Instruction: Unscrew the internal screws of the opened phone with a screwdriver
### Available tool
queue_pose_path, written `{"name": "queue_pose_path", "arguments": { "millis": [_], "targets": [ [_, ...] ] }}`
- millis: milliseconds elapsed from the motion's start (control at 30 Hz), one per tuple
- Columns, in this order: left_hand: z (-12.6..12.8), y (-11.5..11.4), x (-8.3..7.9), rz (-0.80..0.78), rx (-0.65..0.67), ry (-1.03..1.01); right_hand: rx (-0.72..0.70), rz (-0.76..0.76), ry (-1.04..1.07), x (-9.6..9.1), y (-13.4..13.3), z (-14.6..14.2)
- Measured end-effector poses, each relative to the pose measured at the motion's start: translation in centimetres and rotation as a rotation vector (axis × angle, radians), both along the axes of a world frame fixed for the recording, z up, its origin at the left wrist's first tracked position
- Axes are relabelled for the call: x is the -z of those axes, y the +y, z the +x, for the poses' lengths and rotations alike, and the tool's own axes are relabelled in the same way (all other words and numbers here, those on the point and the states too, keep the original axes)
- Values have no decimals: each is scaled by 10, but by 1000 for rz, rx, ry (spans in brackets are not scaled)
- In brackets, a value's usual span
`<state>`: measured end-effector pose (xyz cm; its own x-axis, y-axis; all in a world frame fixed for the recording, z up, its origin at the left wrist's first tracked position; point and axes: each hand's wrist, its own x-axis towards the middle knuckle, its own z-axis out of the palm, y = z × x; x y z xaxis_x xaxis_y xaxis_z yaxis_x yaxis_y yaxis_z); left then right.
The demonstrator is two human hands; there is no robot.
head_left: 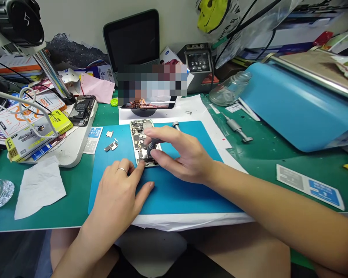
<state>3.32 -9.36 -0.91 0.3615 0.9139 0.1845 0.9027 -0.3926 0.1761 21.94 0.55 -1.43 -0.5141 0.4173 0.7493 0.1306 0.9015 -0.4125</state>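
Blue mat, opened phone, right hand gripping screwdriver, left hand steadying

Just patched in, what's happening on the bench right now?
A person is working on an opened phone that lies on a blue mat. The right hand holds a small dark tool, tip down into the phone's lower half. The left hand rests on the mat, fingertips against the phone's bottom edge. Two small removed parts lie on the mat to the phone's left, and another screwdriver lies off to the right.
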Motion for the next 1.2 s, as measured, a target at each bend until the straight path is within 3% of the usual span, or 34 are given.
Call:
{"name": "queue_pose_path", "arguments": {
  "millis": [433, 667, 1200],
  "targets": [
    [-1, 1, 1, 10, 5, -15, -60, -15, 20, 5, 2, -2],
    [-1, 0, 1, 8, 5, -6, -30, 69, -9, 2, 3, -2],
    [-1, 0, 1, 26, 10, 2, -54, -34, 7, 3, 2, 0]
  ]
}}
